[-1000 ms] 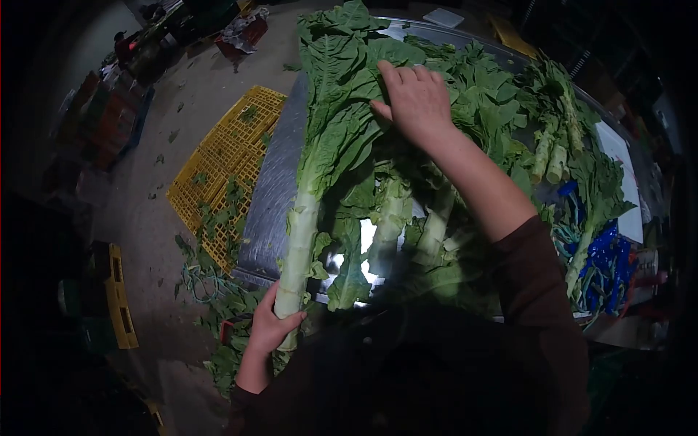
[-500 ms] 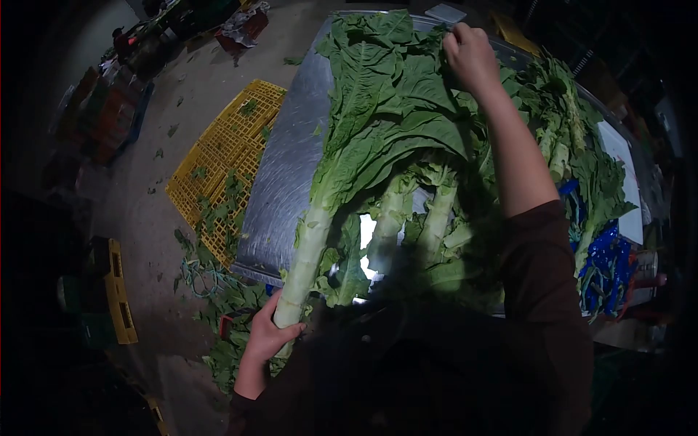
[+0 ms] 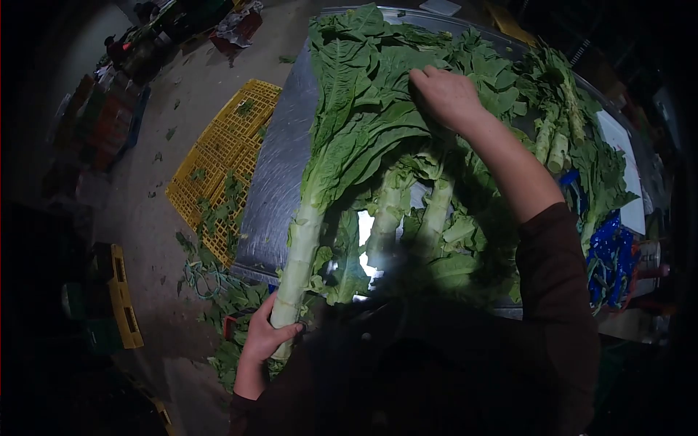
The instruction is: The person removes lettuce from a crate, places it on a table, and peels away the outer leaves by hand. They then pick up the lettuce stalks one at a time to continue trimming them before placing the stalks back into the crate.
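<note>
A long celtuce (image 3: 300, 240) with a thick pale-green stem and broad leaves lies slanted across the left part of the metal table. Near its lower end, my left hand (image 3: 267, 336) wraps round the stem. Up among the leaves, my right hand (image 3: 445, 98) has its fingers curled closed on a celtuce leaf (image 3: 403, 69); the fingertips are partly hidden. Below that arm, other celtuce stems (image 3: 389, 211) lie side by side on the table, partly in shadow.
The metal table (image 3: 265, 211) is scratched and shiny. Yellow plastic grating (image 3: 218, 156) lies on the floor to the left, with leaf scraps around. More celtuce (image 3: 556, 142) lies at the right, beside a blue plastic bundle (image 3: 607, 251) and a white board (image 3: 622, 167).
My right hand has moved left and slightly down over the leaves. My left hand keeps its hold on the stem, nearly in place.
</note>
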`<state>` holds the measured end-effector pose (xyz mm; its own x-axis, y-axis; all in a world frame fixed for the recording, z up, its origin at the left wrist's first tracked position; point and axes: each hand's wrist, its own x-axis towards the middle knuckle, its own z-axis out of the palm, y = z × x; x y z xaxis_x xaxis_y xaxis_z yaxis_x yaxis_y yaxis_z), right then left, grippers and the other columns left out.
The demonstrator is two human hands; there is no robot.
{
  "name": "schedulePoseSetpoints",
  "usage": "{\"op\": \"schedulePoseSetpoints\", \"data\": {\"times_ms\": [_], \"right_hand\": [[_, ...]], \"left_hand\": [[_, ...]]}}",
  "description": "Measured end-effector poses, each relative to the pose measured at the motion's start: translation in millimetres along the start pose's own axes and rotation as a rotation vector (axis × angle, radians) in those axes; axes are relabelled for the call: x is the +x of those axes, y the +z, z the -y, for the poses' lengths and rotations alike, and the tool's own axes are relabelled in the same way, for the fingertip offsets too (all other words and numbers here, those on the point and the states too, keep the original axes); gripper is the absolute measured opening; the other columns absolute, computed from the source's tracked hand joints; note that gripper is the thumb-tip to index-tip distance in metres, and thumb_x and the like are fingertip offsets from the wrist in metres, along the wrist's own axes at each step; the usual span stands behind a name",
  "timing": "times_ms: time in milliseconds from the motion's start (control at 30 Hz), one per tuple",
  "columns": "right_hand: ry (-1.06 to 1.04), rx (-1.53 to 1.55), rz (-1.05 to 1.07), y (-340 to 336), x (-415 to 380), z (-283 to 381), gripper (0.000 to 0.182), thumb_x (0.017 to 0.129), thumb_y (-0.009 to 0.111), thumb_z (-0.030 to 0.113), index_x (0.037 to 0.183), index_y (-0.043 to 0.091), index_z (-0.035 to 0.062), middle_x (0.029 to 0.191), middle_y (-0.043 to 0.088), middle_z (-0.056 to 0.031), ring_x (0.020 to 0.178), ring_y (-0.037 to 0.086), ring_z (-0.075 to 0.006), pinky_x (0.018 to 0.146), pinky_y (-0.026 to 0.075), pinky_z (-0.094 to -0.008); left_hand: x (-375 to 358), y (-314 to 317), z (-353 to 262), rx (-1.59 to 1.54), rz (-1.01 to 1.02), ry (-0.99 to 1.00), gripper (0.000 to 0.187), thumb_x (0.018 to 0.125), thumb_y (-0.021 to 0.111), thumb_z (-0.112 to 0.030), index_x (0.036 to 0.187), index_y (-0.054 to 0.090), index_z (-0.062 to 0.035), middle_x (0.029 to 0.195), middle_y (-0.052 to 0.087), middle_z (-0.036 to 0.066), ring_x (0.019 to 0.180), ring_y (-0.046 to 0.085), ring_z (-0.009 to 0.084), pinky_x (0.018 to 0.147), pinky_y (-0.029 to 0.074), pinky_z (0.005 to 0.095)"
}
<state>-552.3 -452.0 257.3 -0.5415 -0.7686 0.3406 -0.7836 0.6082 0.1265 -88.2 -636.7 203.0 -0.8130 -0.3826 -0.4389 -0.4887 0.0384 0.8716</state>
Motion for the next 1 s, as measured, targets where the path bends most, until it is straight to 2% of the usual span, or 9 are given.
{"op": "schedulePoseSetpoints", "data": {"times_ms": [67,167,300,367,500,567,667,767,1000], "right_hand": [[0.143,0.004,-0.046,11,6,-18,0.018,0.083,0.049,0.014,0.1,0.047,0.0109,0.097,0.057,-0.0132,0.083,0.062,-0.0347,0.066,0.049,-0.0475],[0.364,0.013,-0.145,17,5,-52,0.018,0.085,0.051,0.019,0.101,0.051,0.0109,0.097,0.058,-0.0138,0.082,0.061,-0.0379,0.066,0.05,-0.0483],[0.243,-0.048,-0.352,32,-11,-70,0.023,0.087,0.053,0.025,0.107,0.056,0.0126,0.097,0.061,-0.0132,0.083,0.061,-0.037,0.067,0.05,-0.0453],[0.462,0.359,-0.06,22,-13,-57,0.028,0.088,0.055,0.03,0.111,0.058,0.0147,0.096,0.063,-0.0111,0.085,0.062,-0.0324,0.07,0.051,-0.0417],[0.41,0.419,-0.125,-10,-13,-23,0.026,0.089,0.056,0.026,0.111,0.059,0.0127,0.101,0.064,-0.01,0.083,0.064,-0.0276,0.072,0.05,-0.0384],[0.213,0.506,-0.452,-24,-9,-7,0.029,0.089,0.056,0.027,0.114,0.057,0.0124,0.103,0.063,-0.0098,0.083,0.063,-0.026,0.071,0.05,-0.0366],[0.071,0.411,-0.566,-58,-2,16,0.035,0.088,0.058,0.028,0.118,0.053,0.0122,0.108,0.061,-0.01,0.095,0.061,-0.0266,0.08,0.047,-0.0388],[0.011,0.216,-0.452,-75,1,17,0.04,0.086,0.059,0.029,0.121,0.051,0.0131,0.11,0.06,-0.0098,0.105,0.056,-0.0278,0.095,0.039,-0.0429],[-0.08,0.111,-0.3,-50,-10,-11,0.032,0.084,0.059,0.03,0.112,0.058,0.016,0.099,0.064,-0.0059,0.1,0.058,-0.0267,0.104,0.031,-0.0464]], "left_hand": [[-2,0,3,-0.091,0.016,-0.004,0.08,0.064,0.08,-0.013,0.133,0.042,0.002,0.115,0.057,0.006,0.104,0.052,0.0136,0.092,0.041,0.0287],[-3,-12,13,-0.219,0.101,-0.092,0.075,0.064,0.078,-0.014,0.129,0.044,0.0017,0.109,0.059,0.009,0.094,0.058,0.0162,0.085,0.046,0.03],[1,-19,10,-0.574,0.259,-0.173,0.068,0.066,0.074,-0.013,0.125,0.043,0.0008,0.098,0.061,0.012,0.08,0.062,0.0205,0.074,0.052,0.0328],[5,-22,12,-0.738,0.335,-0.221,0.064,0.068,0.071,-0.013,0.123,0.041,0.0005,0.092,0.061,0.015,0.071,0.064,0.0246,0.065,0.054,0.0351],[9,-25,6,-0.769,0.355,-0.213,0.066,0.069,0.07,-0.013,0.125,0.04,0.0013,0.091,0.061,0.013,0.072,0.064,0.0241,0.064,0.055,0.0347],[9,-25,6,-0.674,0.304,-0.224,0.065,0.069,0.07,-0.01,0.126,0.041,0.0015,0.092,0.061,0.013,0.073,0.064,0.0233,0.066,0.054,0.0346],[10,-25,13,-0.591,0.285,-0.2,0.065,0.069,0.07,-0.008,0.126,0.042,0.0022,0.094,0.061,0.011,0.076,0.063,0.0214,0.068,0.054,0.0342],[6,-22,6,-0.517,0.245,-0.18,0.065,0.068,0.072,-0.007,0.125,0.044,0.0028,0.097,0.061,0.01,0.079,0.063,0.0195,0.07,0.053,0.0336],[3,-18,3,-0.461,0.215,-0.138,0.067,0.066,0.073,-0.006,0.126,0.044,0.0027,0.099,0.06,0.008,0.081,0.062,0.0179,0.073,0.052,0.0326]]}}
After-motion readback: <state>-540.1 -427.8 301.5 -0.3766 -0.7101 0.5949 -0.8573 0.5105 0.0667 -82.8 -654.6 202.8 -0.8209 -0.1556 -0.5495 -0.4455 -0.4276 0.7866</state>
